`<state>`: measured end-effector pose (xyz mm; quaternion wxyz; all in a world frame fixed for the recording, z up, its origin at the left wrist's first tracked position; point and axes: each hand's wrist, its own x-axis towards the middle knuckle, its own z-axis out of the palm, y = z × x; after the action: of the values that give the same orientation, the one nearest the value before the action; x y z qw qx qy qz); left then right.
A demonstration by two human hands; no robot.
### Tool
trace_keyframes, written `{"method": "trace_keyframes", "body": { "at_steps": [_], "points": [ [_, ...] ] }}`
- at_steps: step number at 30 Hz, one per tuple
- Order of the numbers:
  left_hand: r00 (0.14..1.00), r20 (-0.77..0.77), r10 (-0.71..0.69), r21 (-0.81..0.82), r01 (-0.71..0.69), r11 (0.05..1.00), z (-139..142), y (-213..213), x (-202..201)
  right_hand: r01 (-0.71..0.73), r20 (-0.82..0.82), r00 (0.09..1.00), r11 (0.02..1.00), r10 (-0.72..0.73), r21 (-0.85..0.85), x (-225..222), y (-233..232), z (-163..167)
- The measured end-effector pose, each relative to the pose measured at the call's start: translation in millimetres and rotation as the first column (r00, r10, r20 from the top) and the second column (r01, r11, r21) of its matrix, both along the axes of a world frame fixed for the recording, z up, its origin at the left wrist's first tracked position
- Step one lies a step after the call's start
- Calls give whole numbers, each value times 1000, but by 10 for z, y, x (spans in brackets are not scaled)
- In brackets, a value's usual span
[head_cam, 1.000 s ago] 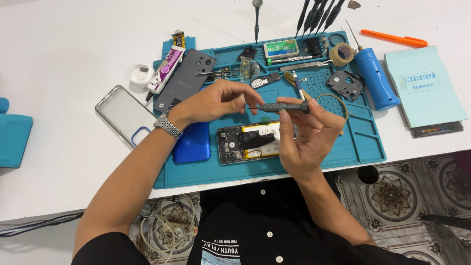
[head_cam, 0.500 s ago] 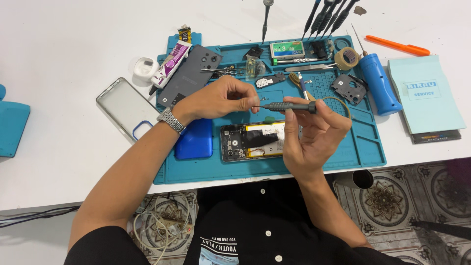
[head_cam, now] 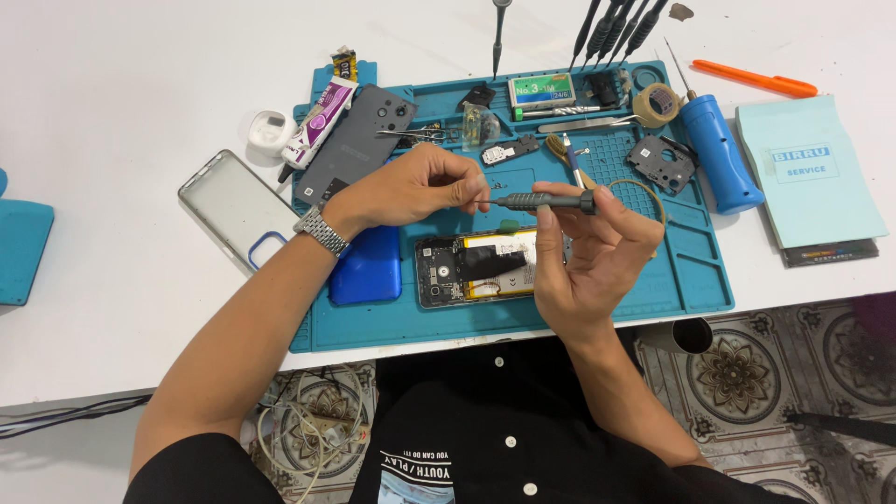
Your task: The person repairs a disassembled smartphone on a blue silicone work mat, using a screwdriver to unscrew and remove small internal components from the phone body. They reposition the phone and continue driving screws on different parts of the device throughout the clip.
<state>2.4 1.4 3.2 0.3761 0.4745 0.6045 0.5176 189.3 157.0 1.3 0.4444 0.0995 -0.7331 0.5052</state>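
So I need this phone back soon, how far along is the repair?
Done: the back cover is off and the phone lies open on the mat. In hand: the right hand holds a screwdriver while the left hand pinches its tip. Left: the inside work and closing up.

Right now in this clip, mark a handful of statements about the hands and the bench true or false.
1. Both hands hold one slim grey screwdriver level above the mat. True.
2. The opened phone lies on the bare white table. False: it lies on the blue work mat.
3. The left hand pinches the tool's tip end. True.
4. The right hand wears the metal watch. False: the watch is on the left wrist.
5. An orange tool lies on the table beyond the mat. True.
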Motion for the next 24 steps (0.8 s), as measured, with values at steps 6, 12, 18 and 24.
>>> {"method": "trace_keyframes", "body": {
  "at_steps": [6,12,18,24],
  "points": [
    [1000,-28,5,1,-5,1000,-1,7,3,-7,-3,1000,1000,7,6,-3,9,5],
    [998,-55,26,-42,-28,999,-10,13,0,-10,1,1000,1000,10,0,-5,-5,3],
    [1000,-10,28,-39,-29,999,-28,13,4,-5,4,1000,1000,5,12,0,0,2],
    [1000,-4,27,-36,-27,999,-34,17,-4,-23,-2,1000,1000,23,-3,-11,3,-9]
  ]
}}
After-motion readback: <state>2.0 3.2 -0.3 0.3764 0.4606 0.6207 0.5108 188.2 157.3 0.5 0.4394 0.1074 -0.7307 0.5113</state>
